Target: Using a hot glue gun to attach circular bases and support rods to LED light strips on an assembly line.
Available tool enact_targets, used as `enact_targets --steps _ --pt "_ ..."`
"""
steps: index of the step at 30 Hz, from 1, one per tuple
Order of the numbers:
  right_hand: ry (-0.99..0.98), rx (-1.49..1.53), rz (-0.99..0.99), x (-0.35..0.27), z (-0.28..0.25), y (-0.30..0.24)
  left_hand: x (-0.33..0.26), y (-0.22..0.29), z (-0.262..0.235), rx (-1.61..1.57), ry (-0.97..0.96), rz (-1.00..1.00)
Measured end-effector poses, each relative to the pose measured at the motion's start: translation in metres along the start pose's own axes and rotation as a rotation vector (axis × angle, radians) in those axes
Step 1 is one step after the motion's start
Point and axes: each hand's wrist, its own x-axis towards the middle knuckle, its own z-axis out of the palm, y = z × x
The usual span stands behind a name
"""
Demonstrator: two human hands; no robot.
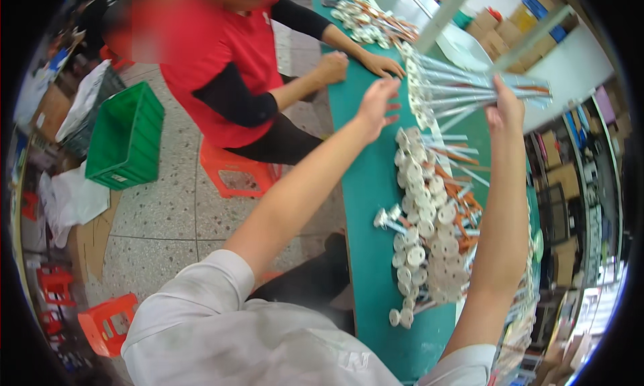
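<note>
My right hand (506, 107) is raised over the green table (369, 184) and grips a bundle of long thin white rods with round disc ends (456, 90), held sideways. My left hand (377, 104) hovers just left of the bundle's disc ends, fingers spread and holding nothing. Below both hands a long heap of the same white disc-ended rods with orange parts (429, 218) lies along the table.
A person in a red top sits on an orange stool (235, 171) to the left, with both hands (355, 62) on the table by another pile of rods (369, 20). A green crate (124, 137) stands on the floor. Cardboard boxes (510, 30) sit beyond the table.
</note>
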Motion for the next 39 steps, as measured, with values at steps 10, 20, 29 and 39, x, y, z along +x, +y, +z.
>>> enact_targets --steps 10,20,29,39 --pt "0.011 0.278 0.347 -0.112 -0.064 -0.088 -0.092 0.014 0.082 -0.333 -0.341 0.042" --pt "0.279 0.401 0.389 -0.177 -0.182 -0.066 -0.175 -0.055 0.162 0.1 -0.101 0.447" --pt "0.252 0.318 0.327 -0.275 -0.223 -0.087 -0.264 -0.076 0.19 0.466 -0.07 0.569" --pt "0.392 0.397 0.33 -0.382 -0.291 -0.101 -0.369 -0.127 0.192 0.735 -0.219 0.732"
